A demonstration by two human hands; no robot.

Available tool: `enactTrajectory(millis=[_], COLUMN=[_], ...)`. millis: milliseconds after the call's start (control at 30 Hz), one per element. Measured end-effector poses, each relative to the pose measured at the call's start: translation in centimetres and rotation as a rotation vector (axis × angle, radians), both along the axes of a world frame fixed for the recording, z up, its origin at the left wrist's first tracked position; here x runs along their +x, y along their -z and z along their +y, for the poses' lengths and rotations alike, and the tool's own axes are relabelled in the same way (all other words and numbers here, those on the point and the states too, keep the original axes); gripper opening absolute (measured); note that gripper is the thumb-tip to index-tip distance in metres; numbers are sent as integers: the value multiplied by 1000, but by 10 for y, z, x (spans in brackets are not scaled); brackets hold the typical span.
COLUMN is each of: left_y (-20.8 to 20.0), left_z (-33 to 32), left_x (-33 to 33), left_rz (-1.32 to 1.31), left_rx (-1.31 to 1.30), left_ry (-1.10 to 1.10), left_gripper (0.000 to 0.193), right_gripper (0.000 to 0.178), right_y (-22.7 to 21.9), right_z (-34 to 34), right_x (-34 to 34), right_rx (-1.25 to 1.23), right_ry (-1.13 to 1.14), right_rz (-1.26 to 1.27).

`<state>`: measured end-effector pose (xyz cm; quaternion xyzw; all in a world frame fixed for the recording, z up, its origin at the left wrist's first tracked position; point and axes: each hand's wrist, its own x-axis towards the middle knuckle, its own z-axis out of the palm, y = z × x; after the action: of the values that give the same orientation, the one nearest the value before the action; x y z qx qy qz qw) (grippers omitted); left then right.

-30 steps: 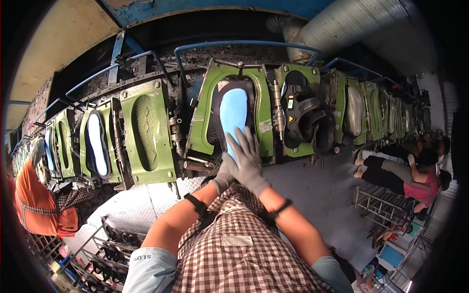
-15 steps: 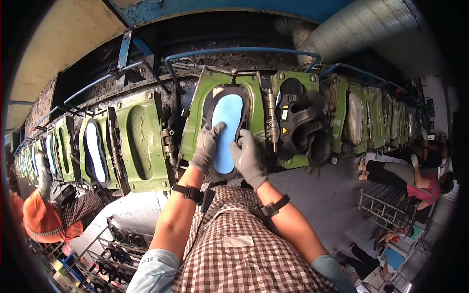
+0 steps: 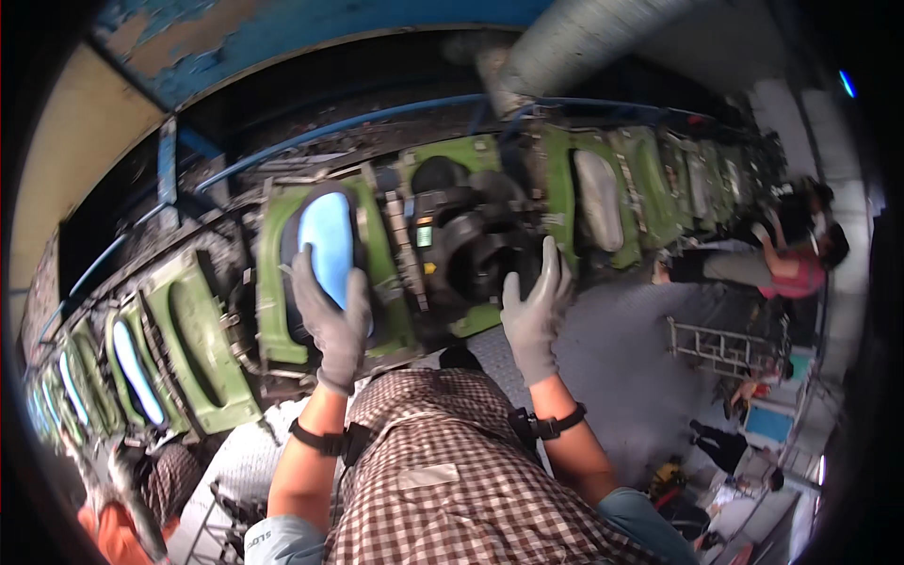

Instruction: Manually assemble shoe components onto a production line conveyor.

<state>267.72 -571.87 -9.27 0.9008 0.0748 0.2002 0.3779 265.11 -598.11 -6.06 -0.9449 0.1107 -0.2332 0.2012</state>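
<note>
A light blue insole with a dark rim lies in an open green mould. My left hand, in a grey glove, is in front of its lower part, fingers apart and holding nothing. Whether the fingertips touch the insole I cannot tell. To the right, my gloved right hand is raised and empty, thumb and fingers spread. It is nearest to a black strapped item with small yellow and pale stickers, which rests on the neighbouring green mould.
A row of green moulds curves away on both sides, some with blue insoles. A blue rail runs behind it. One person in orange works at the left, another in pink at the right. A metal rack stands at right.
Both hands have come off the insole and opened; the right has moved off to the right. The view has turned, so the moulds appear farther left. The insole stays in its mould.
</note>
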Motion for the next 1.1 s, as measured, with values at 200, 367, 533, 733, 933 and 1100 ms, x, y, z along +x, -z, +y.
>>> enactTrajectory(millis=[200, 367, 533, 733, 933, 1100], left_y=[5, -30, -18, 15, 96, 101], left_z=[-96, -185, -347, -483, -500, -492], left_x=[55, 54, 63, 59, 141, 147], left_rz=[524, 368, 114, 650, 485, 510], left_rx=[-87, -927, -583, -1358, -893, -1360], left_ry=[340, 317, 395, 446, 70, 143], left_gripper=[70, 46, 71, 89, 68, 52], right_gripper=[37, 40, 53, 28, 38, 45], right_y=[54, -11, -47, 69, 93, 39], right_z=[-123, -315, -352, -393, -448, -428], right_x=[24, 48, 55, 40, 47, 113], right_rx=[681, 444, 430, 1301, 1937, 1553], right_ry=[94, 197, 55, 151, 105, -172], right_rz=[144, 82, 55, 420, 324, 192])
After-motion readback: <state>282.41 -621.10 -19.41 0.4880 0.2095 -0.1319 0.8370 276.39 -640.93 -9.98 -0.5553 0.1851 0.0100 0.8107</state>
